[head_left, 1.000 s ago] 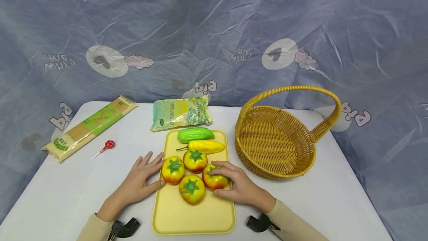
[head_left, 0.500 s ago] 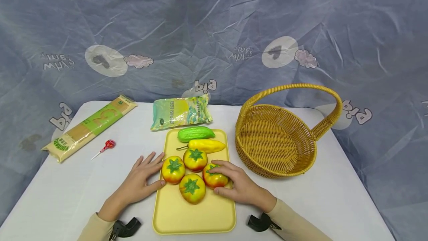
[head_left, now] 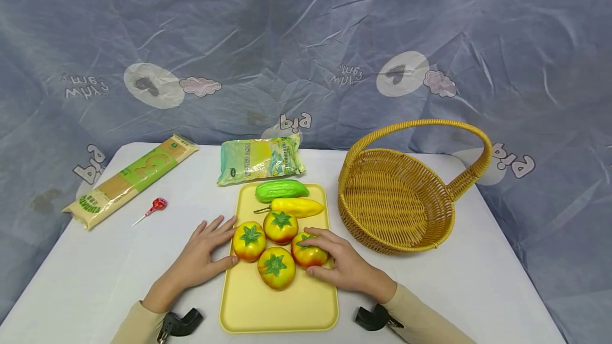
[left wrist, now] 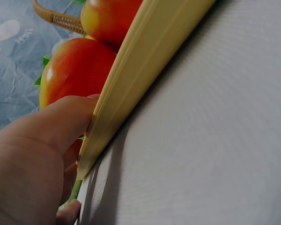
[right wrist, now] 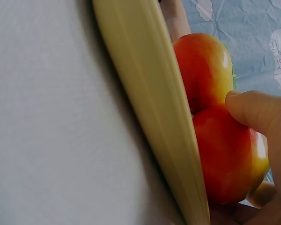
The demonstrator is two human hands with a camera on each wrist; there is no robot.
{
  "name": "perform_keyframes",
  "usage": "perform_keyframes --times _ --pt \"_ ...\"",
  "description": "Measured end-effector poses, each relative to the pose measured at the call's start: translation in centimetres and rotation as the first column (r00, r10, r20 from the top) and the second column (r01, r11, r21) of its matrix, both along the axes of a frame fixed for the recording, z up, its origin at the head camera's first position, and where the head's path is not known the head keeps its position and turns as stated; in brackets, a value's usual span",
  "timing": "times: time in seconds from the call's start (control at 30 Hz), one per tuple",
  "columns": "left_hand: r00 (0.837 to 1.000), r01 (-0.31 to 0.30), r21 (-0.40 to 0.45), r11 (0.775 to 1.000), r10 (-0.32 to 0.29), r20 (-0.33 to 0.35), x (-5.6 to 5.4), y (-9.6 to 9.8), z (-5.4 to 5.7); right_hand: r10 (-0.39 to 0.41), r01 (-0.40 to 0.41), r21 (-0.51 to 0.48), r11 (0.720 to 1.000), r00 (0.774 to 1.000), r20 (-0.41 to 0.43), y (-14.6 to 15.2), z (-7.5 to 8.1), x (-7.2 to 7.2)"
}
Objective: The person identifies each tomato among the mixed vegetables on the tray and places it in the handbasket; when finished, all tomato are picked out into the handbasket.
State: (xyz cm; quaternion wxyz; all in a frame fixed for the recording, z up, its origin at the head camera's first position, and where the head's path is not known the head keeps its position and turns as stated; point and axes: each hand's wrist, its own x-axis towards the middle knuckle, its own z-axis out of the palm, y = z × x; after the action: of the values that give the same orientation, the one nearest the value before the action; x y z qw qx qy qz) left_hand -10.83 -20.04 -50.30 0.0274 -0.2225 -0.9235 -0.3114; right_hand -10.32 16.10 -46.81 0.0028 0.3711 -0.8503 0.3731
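— at the right side of the tray (head_left: 277, 315), holding what with the right hand (head_left: 349, 267)?

— holding the right tomato (head_left: 306, 258), with fingers over the top and thumb on the near side. impossible to tell how firmly.

— and with the left hand (head_left: 203, 254)?

— holding nothing; spread loosely at the tray's left edge, with the thumb at the rim, beside the left tomato (head_left: 248, 248).

— nearer to the right tomato with which?

— with the right, plainly, reaching across from the near right and touching. well apart from the left, with the left tomato, far tomato (head_left: 281, 231) and near tomato (head_left: 276, 276) between.

— any long axis to mind?

— none in anything so round. for length, look to the pepper (head_left: 296, 207) and the gourd (head_left: 282, 190), lying crosswise at the tray's far end.

— and toward the basket (head_left: 360, 230)?

— off the tray, on the surface (head_left: 459, 285), to the right and farther back, with handle up.

— so, judged from here, turning on what?

— on the line from the right tomato out to the basket: rightward and away, on the right hand's own side.
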Motion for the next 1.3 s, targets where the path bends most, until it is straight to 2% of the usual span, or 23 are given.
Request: perform_keyframes --times 0.47,0.9,1.3 --pt "1.0 -0.003 -0.003 1.0 0.003 0.019 0.0 0.1 0.2 -0.005 0.005 -0.007 1.0 1.0 0.005 0.1 0.1 0.0" --pt "1.0 -0.01 -0.01 1.0 0.01 0.004 0.1 0.0 0.0 -0.011 0.011 -0.007 1.0 1.0 -0.018 0.1 0.2 0.0" --pt "1.0 -0.006 -0.007 1.0 0.006 -0.002 0.0 0.0 0.0 -0.026 0.027 0.013 1.0 0.995 -0.092 0.5 1.8 -0.1"
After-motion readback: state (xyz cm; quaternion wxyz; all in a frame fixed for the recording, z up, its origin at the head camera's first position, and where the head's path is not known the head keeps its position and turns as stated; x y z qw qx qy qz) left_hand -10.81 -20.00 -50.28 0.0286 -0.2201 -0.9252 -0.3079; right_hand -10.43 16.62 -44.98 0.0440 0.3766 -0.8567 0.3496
